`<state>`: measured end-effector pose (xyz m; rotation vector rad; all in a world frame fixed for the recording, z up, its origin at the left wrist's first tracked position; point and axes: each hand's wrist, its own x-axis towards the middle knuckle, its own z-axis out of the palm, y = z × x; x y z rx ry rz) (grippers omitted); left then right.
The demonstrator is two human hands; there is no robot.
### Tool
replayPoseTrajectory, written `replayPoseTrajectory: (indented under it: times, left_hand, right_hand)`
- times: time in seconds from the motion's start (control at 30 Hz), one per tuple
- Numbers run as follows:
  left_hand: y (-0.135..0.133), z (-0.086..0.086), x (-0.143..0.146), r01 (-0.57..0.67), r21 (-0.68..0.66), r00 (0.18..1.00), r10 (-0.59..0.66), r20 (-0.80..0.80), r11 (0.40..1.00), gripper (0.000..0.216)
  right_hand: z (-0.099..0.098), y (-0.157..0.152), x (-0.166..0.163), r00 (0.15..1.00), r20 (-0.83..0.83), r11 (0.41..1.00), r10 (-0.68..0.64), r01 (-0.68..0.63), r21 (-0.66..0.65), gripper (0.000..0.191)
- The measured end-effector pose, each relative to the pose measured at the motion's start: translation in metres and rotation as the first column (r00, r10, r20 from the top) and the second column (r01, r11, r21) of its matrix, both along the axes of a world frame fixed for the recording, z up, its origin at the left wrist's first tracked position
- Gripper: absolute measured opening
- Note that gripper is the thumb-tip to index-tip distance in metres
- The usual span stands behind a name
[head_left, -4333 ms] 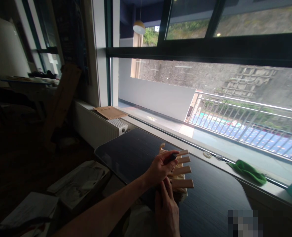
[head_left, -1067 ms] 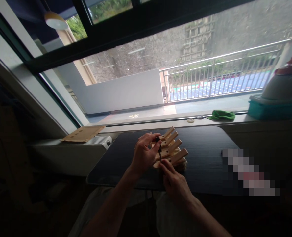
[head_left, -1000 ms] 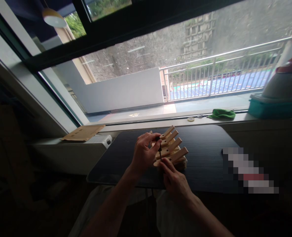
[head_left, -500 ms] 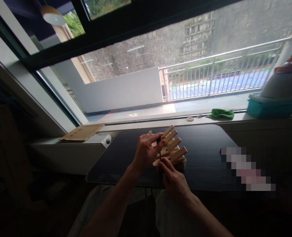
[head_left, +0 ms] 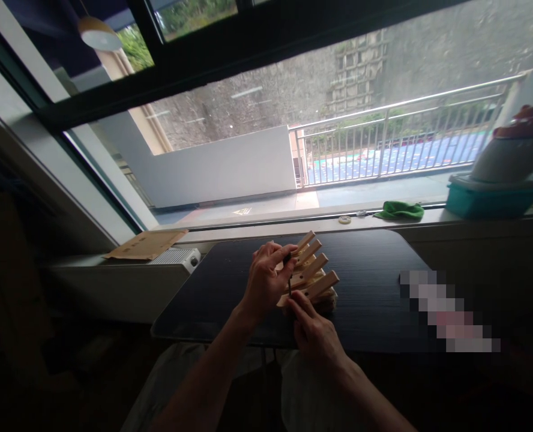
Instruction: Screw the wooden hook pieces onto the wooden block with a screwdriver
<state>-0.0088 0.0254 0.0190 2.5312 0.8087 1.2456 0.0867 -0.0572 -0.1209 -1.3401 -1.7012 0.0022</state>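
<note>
My left hand is closed around the black handle of a screwdriver, whose thin shaft points down. Just below, my right hand has its thumb and fingers pinched at the shaft's lower end, against the nearest wooden bar; whatever they pinch is hidden. Both hands are over a small wooden assembly with several pale bars slanting up to the right in a row. Dark round dots show on some bars. The left part of the assembly is covered by my left hand.
The assembly rests on a dark table with rounded corners. Beyond it, a green cloth, a tape roll and a teal box lie on the windowsill. A cardboard piece lies above the radiator at left.
The view has shifted slightly. My left hand still grips the screwdriver, and its shaft looks a little more upright. My right hand stays pinched at the lower end.
</note>
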Motion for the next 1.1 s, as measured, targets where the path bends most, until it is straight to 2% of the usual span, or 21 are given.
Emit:
replayPoseTrajectory:
  times: [0.13, 0.27, 0.4, 0.6, 1.1]
  left_hand:
    - [0.001, -0.004, -0.002, -0.011, -0.077, 0.997, 0.017, 0.08, 0.997, 0.036]
    - [0.001, -0.011, -0.005, -0.026, -0.161, 0.98, 0.056, 0.189, 0.987, 0.024]
    - [0.002, -0.016, -0.004, -0.031, -0.127, 0.984, 0.053, 0.171, 0.991, 0.021]
    - [0.002, -0.012, -0.002, -0.083, -0.009, 0.986, 0.083, 0.144, 0.997, 0.019]
    - [0.0, -0.004, -0.001, 0.031, -0.053, 0.995, -0.026, 0.096, 0.998, 0.023]
  right_hand:
    - [0.0, 0.0, -0.001, 1.0, -0.014, 1.0, -0.008, 0.008, -0.002, 0.058]
    - [-0.001, 0.0, -0.002, 1.0, -0.022, 1.0, -0.011, 0.011, 0.004, 0.062]
    - [-0.002, 0.001, -0.001, 1.0, -0.026, 1.0, -0.007, 0.008, 0.01, 0.06]
    - [-0.002, 0.0, 0.0, 1.0, -0.021, 1.0, 0.001, -0.001, 0.011, 0.058]
    - [-0.001, 0.0, 0.0, 1.0, -0.018, 1.0, -0.007, 0.008, 0.022, 0.062]
